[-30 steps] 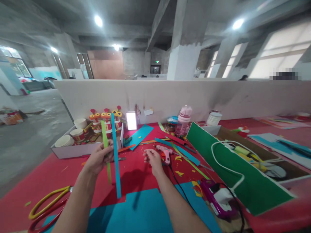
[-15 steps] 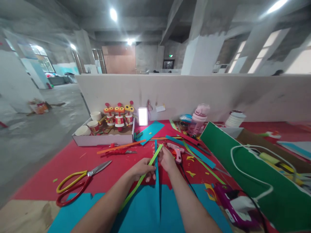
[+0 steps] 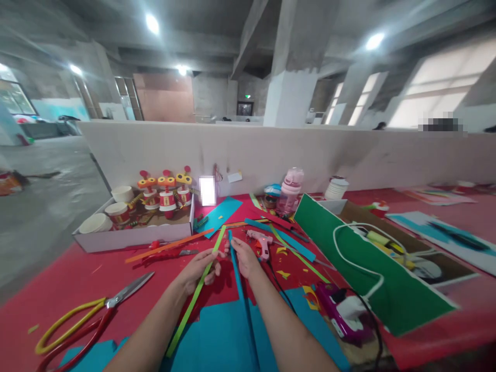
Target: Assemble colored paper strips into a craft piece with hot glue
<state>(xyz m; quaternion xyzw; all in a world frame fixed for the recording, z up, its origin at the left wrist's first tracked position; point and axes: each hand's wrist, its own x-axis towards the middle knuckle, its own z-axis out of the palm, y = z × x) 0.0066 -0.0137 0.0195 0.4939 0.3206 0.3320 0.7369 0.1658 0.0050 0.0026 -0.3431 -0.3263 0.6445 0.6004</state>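
In my left hand I pinch a lime-green paper strip near its far end; its tail slants down toward me. My right hand, beside it, grips the top of a blue paper strip that hangs down toward me. The hands are close together, the two strip ends a little apart. Blue paper sheets lie beneath my forearms. A pink glue gun rests just right of my right hand. Left of my left hand are an orange strip and a red-handled cutter.
Large scissors lie at left. A white box holds paper cups and robot-like cup figures. At right are a green-sided box with a white cable, a purple power strip, a pink bottle and loose strips.
The view has turned right. My left hand has shifted its hold toward the green strip's top end, and the green and blue strips, which crossed before, now stand apart.
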